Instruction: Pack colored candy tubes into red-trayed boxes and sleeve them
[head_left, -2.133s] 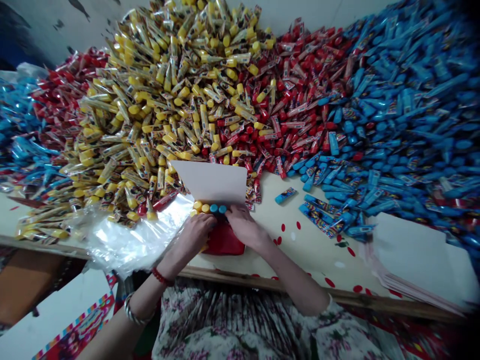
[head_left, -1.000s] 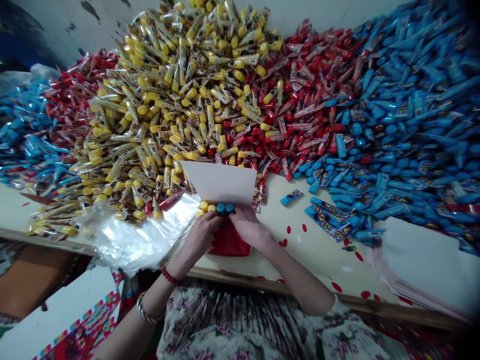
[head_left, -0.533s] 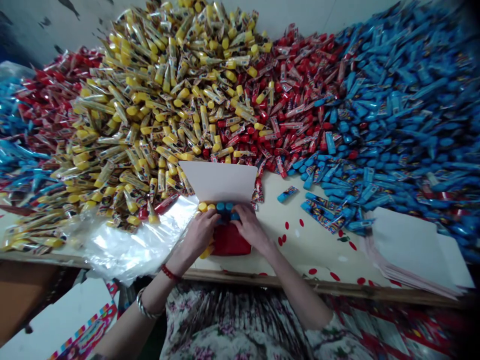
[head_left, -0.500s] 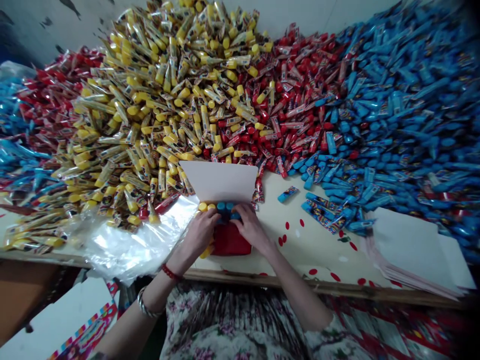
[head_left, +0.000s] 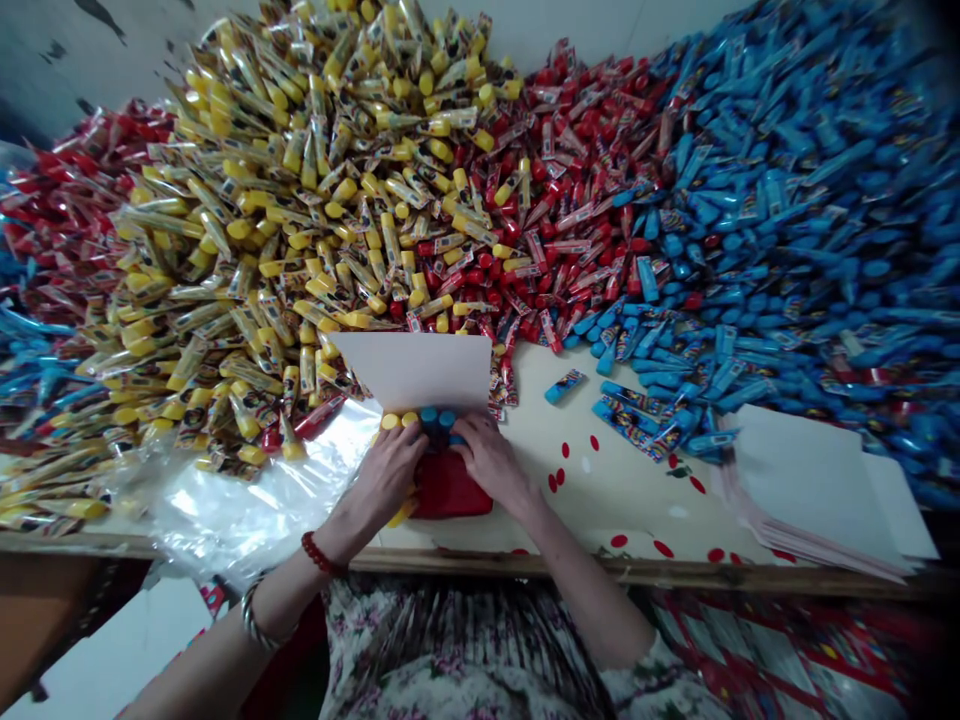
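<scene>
A row of small tubes with yellow caps [head_left: 399,421] and blue caps [head_left: 438,415] stands packed at the table's front. Just before it lies a smooth red block-like thing [head_left: 453,486], whose kind I cannot make out. A white card [head_left: 420,368] rises behind the row, leaning back. My left hand [head_left: 386,472] is closed over the row's left part, fingertips bent against the yellow and blue caps. From the right, my right hand [head_left: 489,464] curls its fingers onto the blue-capped tubes. Both palms hide the tubes' sides and lower parts.
Big heaps of yellow tubes [head_left: 300,220], red tubes [head_left: 570,180] and blue tubes [head_left: 810,200] cover the back. Clear plastic bags [head_left: 232,505] lie left. A stack of white cards [head_left: 810,490] sits right, near the table edge [head_left: 637,570]. One blue tube [head_left: 565,386] lies alone.
The whole view has shifted slightly, so the heaps and card appear further left. Both hands stay at the row of capped tubes, their fingers moved only a little.
</scene>
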